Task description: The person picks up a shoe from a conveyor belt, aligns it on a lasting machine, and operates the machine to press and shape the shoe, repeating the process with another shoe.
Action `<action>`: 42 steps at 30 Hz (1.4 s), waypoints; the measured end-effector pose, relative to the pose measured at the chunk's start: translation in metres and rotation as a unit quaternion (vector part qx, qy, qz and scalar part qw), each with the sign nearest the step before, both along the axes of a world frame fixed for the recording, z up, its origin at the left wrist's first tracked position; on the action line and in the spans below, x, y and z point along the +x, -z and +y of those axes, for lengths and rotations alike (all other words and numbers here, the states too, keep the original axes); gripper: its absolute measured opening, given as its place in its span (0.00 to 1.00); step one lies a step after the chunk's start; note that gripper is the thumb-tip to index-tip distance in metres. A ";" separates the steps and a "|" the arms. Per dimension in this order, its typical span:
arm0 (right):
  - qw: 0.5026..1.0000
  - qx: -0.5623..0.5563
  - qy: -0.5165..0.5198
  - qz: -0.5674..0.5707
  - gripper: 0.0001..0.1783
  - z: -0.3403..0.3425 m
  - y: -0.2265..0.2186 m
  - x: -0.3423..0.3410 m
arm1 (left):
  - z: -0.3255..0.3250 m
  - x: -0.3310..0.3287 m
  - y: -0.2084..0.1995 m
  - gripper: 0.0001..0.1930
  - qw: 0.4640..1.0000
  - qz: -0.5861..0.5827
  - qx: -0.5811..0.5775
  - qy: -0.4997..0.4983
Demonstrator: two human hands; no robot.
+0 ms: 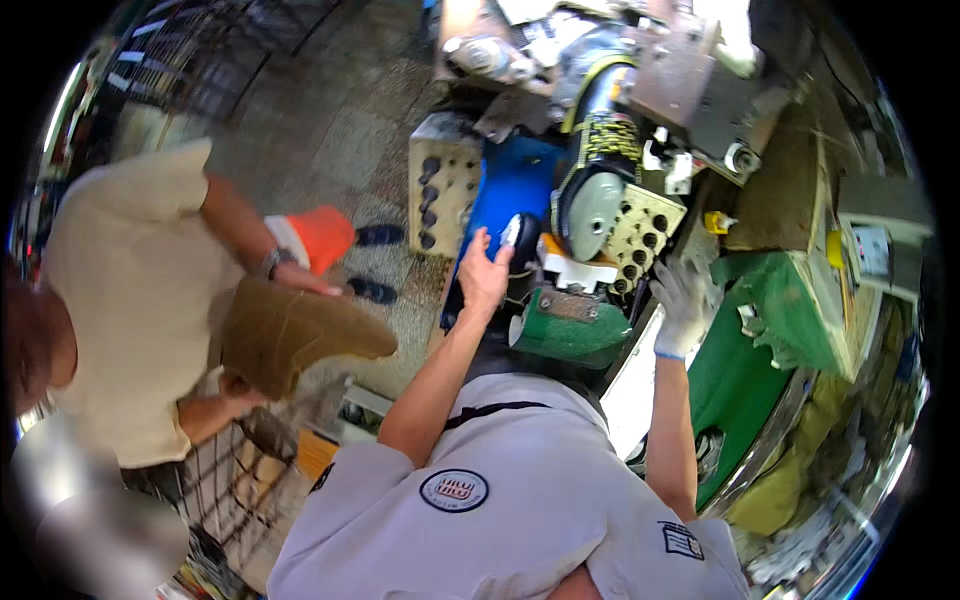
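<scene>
My left hand (485, 272) is bare, its fingers apart, over a blue panel (505, 195) of the machine. Close to its fingertips is a rounded black part (524, 245) with a white shine; whether they touch I cannot tell. My right hand (682, 308), in a pale knitted glove, has its fingers spread beside a cream panel of black knobs (640, 240). Between and beyond my hands, a black boot-like piece with yellow lacing (608, 135) and a rounded grey end (592, 222) sits in the machine. Nearer me is a green curved housing (570, 328).
At left a co-worker in a beige shirt (140, 300) holds a brown boot (300, 335). A wire basket (245, 470) stands below. Another knob panel (432, 190) is left of the blue panel. Green-covered surfaces (735, 380) and a grey box (880, 215) are at right.
</scene>
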State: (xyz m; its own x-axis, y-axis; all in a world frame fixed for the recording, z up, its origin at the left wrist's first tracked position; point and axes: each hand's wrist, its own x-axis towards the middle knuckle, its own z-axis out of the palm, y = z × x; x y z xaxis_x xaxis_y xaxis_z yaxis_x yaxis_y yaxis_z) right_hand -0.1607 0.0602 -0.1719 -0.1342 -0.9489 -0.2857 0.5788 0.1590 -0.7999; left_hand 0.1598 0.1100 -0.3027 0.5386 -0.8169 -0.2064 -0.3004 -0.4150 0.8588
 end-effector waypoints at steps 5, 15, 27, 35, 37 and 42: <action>0.979 0.109 0.009 0.170 0.30 0.027 -0.014 -0.009 | 0.017 -0.021 0.014 0.53 0.992 0.038 0.092 0.073; 0.958 0.093 -0.105 0.250 0.29 0.016 -0.038 0.017 | 0.012 -0.032 0.048 0.60 0.989 0.051 0.120 0.073; 0.944 -0.044 -0.201 0.257 0.33 0.023 -0.106 0.047 | 0.097 0.011 -0.138 0.53 0.991 -0.131 0.025 0.008; 0.886 -0.216 -0.347 0.218 0.56 0.077 -0.156 0.140 | 0.111 -0.022 -0.298 0.45 0.952 -0.289 -0.097 0.024; 0.936 -0.143 -0.272 0.173 0.45 0.071 -0.144 0.132 | 0.102 -0.056 -0.317 0.43 0.924 -0.348 -0.149 0.052; 0.944 -0.173 -0.158 0.233 0.36 0.028 -0.143 0.059 | 0.084 -0.096 -0.330 0.39 0.930 -0.210 -0.278 0.114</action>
